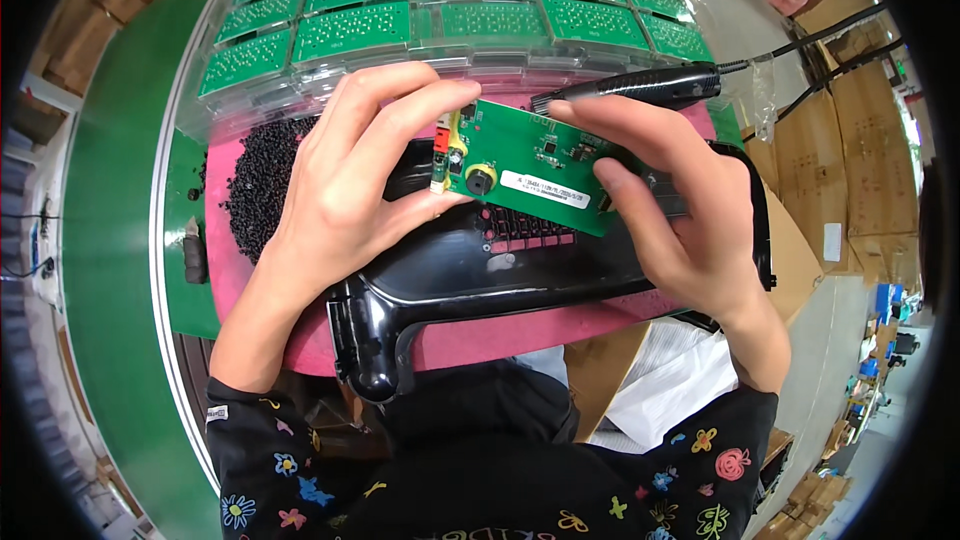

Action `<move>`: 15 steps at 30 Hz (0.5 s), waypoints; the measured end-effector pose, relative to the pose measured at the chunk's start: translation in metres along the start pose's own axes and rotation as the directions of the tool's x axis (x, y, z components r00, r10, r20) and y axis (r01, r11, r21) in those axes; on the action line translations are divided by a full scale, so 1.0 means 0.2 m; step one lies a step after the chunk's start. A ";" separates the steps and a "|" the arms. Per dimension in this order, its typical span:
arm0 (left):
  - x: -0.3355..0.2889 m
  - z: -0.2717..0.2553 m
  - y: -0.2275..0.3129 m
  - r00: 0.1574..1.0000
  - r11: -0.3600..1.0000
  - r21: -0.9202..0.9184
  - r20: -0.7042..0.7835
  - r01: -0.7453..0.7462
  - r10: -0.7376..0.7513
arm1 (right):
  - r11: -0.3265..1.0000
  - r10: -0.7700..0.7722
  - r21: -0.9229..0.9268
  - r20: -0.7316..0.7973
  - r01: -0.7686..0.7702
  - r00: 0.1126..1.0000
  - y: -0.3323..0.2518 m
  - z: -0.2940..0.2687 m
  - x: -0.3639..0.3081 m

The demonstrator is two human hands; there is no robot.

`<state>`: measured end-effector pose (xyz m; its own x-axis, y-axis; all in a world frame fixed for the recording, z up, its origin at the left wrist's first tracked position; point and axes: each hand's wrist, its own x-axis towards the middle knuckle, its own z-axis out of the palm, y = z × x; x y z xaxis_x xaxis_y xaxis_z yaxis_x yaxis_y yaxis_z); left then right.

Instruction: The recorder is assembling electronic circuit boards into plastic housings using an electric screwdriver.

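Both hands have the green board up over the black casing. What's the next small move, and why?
Probably turn the green circuit board slightly counter-clockwise to line it up with the black casing below. The left hand grips its left end and the right hand its right end; its long edges slant down to the right, whereas the casing's near edge rises that way.

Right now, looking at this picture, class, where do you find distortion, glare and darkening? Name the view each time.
Head view: the fisheye bows the white strip at left into a curve; head view: soft sheen lies on the black casing; head view: corners fall to black; head view: the held circuit board looks fairly clear.
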<state>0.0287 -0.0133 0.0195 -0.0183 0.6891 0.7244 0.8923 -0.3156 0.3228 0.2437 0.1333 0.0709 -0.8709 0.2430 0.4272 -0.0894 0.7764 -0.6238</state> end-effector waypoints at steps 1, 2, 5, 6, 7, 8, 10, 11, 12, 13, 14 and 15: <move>-0.01 0.00 0.00 0.999 1.000 -0.022 0.030 0.016 -0.015 | 0.995 0.009 -0.099 -0.005 -0.009 1.000 0.00 -0.01 -0.02; -0.01 0.00 0.01 0.998 0.999 -0.043 0.061 0.033 -0.031 | 0.980 0.017 -0.197 -0.010 -0.019 1.000 -0.01 -0.02 -0.04; 0.01 -0.02 0.03 0.991 0.997 -0.078 0.131 0.020 -0.010 | 0.994 0.033 -0.095 -0.144 -0.047 0.989 0.04 0.00 -0.11; 0.00 -0.02 0.03 0.987 0.995 -0.094 0.160 0.023 -0.008 | 0.995 0.097 0.006 -0.189 -0.098 0.977 0.04 0.01 -0.14; 0.01 -0.02 0.04 0.981 0.995 -0.097 0.192 0.037 -0.018 | 0.992 0.122 0.002 -0.168 -0.124 0.978 0.04 -0.01 -0.16; 0.01 -0.03 0.05 0.971 0.990 -0.129 0.238 0.060 -0.028 | 0.990 0.135 -0.016 -0.108 -0.138 0.985 0.05 -0.04 -0.20; 0.00 -0.02 0.05 0.948 0.983 -0.155 0.315 0.101 -0.047 | 0.985 0.170 -0.030 0.032 -0.169 0.985 0.09 -0.08 -0.25; -0.01 -0.02 0.06 0.927 0.978 -0.154 0.368 0.142 -0.077 | 0.981 0.194 -0.037 0.111 -0.191 0.975 0.09 -0.09 -0.27; -0.02 -0.01 0.06 0.915 0.970 -0.175 0.394 0.169 -0.089 | 0.961 0.266 0.037 0.134 -0.273 0.955 0.08 -0.08 -0.29; -0.02 0.00 0.06 0.902 0.961 -0.193 0.420 0.196 -0.099 | 0.964 0.263 -0.018 0.159 -0.264 0.951 0.06 -0.06 -0.29; -0.03 0.01 0.06 0.904 0.960 -0.200 0.416 0.196 -0.098 | 0.962 0.272 -0.019 0.169 -0.272 0.947 0.07 -0.05 -0.31; -0.04 0.01 0.06 0.883 0.961 -0.183 0.458 0.205 -0.101 | 0.959 0.281 -0.020 0.177 -0.282 0.943 0.10 -0.03 -0.33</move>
<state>0.0413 -0.0204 0.0166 0.1001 0.9391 0.3287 0.7714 -0.2819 0.5704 0.3029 0.1357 0.0349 -0.9321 0.3446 0.1115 0.1698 0.6877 -0.7059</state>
